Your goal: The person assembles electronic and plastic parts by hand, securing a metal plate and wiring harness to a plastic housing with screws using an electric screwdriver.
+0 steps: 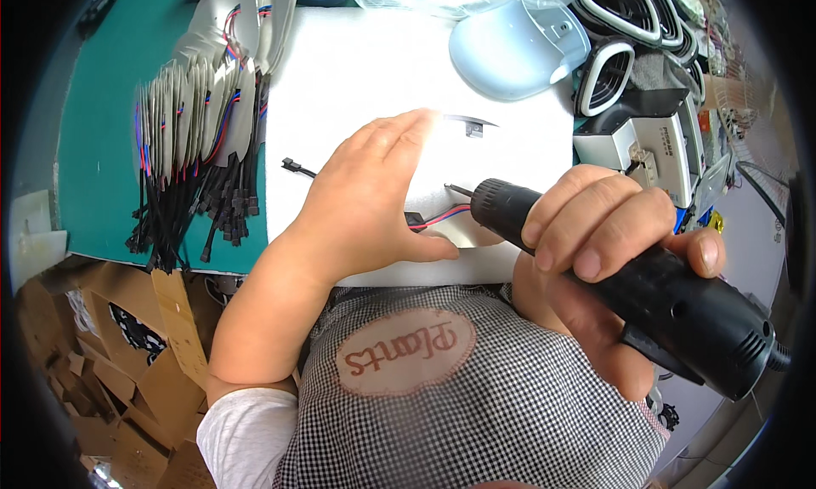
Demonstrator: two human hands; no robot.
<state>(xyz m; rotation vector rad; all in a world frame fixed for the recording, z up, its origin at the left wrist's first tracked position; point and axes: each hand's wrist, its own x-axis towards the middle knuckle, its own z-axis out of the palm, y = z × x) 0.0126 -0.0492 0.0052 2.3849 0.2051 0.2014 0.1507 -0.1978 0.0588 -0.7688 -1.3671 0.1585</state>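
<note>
My right hand grips a black electric screwdriver, its thin bit pointing left toward my left hand. My left hand lies palm down on a white foam pad, covering a flat silvery part; red, blue and black wires stick out from under the palm. A black plug on a black lead lies just left of that hand. What the palm presses is mostly hidden.
A stack of silvery parts with red-blue wires and black leads lies on a green mat at the left. A pale blue plastic shell sits at the back, white housings at the right, cardboard scraps below left.
</note>
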